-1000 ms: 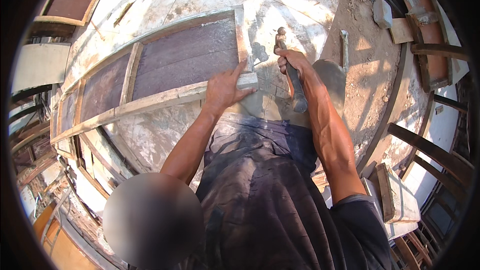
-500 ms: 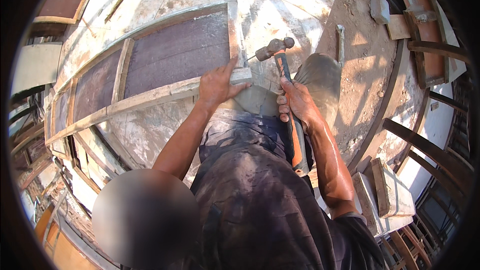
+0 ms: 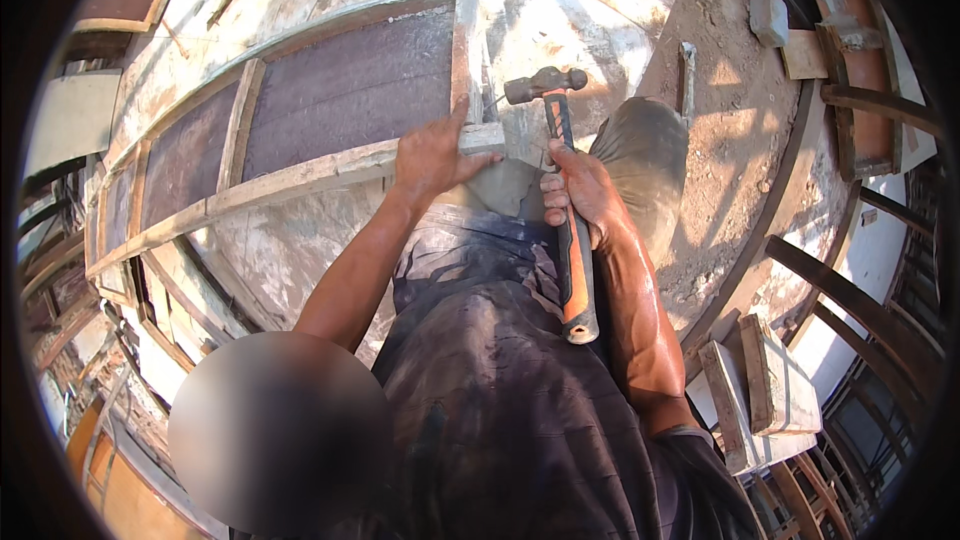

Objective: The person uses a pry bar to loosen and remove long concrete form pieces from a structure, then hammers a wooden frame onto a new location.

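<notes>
A long wooden-framed panel with dark brown sheet faces and pale crosspieces lies tilted on my left. My left hand grips its near corner, with the index finger along the short end board and the thumb stretched over the end of the long rail. The other fingers are partly hidden. In my right hand is a ball-peen hammer, its orange and black handle wrapped by my fingers. The dark steel head is held just right of the panel's end. A thin nail sticks out there, close to the hammer's face.
My bent knee is right of the hammer. Loose dirt covers the ground beyond it. A pale block, another framed panel and curved dark bars stand at right. Wooden boxes sit at lower right.
The hammer and my right hand have shifted slightly left and up, toward the panel's end. My left hand keeps its hold on the corner.
</notes>
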{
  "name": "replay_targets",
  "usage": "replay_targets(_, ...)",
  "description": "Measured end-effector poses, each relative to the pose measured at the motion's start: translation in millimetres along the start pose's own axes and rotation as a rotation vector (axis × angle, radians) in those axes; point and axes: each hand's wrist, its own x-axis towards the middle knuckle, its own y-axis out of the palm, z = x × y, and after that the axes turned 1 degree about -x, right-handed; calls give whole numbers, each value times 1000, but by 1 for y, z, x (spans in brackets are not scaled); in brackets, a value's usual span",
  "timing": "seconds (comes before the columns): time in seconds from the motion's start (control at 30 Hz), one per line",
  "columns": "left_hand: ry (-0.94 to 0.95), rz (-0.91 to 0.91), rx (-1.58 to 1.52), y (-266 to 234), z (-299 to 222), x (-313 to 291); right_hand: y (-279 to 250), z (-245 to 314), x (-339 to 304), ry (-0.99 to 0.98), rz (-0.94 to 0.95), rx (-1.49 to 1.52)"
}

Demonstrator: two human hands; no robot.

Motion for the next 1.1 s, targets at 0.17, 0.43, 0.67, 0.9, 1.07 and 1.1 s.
replay_targets(0.17, -77, 75, -19, -6, 5, 1, -21, -5, -8, 68, 74, 141)
replay_targets(0.43, -152, 12, -29, -18, -3, 9, 22, 34, -50, -403, -75, -117)
replay_targets(0.67, -115, 24, -48, -12, 3, 8, 18, -21, -2, 138, 195, -244)
replay_targets(0.9, -195, 154, -78, -24, -3, 11, 2, 42, -25, -215, 67, -70)
replay_targets(1.07, -200, 143, -39, -26, -5, 13, -4, 30, -4, -185, -48, -3)
replay_targets(1.1, -188, 127, -48, -24, -4, 13, -6, 20, 0, -124, -71, -8)
